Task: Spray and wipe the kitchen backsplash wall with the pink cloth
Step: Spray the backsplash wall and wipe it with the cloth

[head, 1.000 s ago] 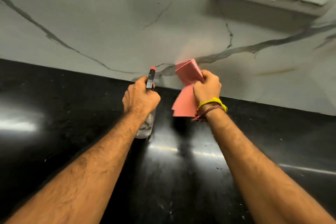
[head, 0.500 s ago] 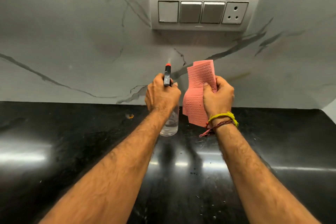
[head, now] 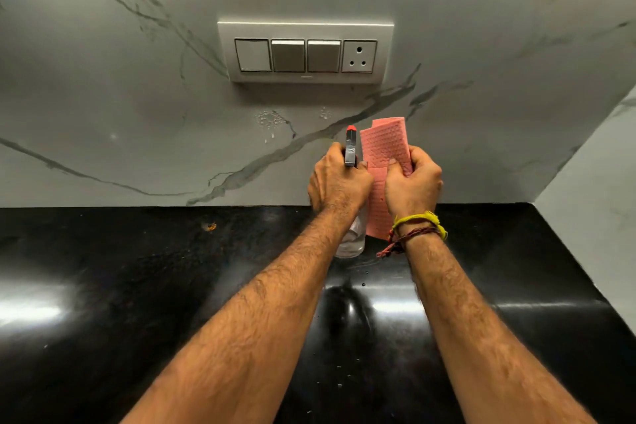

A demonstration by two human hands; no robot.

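Observation:
My left hand [head: 339, 184] grips a clear spray bottle [head: 352, 236] by its neck; the grey trigger head with a red nozzle [head: 351, 144] points at the grey marble backsplash [head: 137, 96]. My right hand [head: 413, 182] holds a folded pink cloth [head: 385, 144] upright beside the bottle, a little way in front of the wall. Wet droplets [head: 272, 119] cling to the backsplash just below the switch plate, with a smaller patch [head: 324, 112] to the right.
A white switch plate [head: 305, 52] with three switches and a socket sits on the wall above my hands. The black glossy countertop [head: 120, 286] runs below, with a small orange speck [head: 210, 226] near the wall. A side wall [head: 599, 200] closes the corner at right.
The view has tilted upward, so the switch plate now sits mid-frame. Droplets have appeared on the wall below the plate. Both hands have kept their hold and come closer together.

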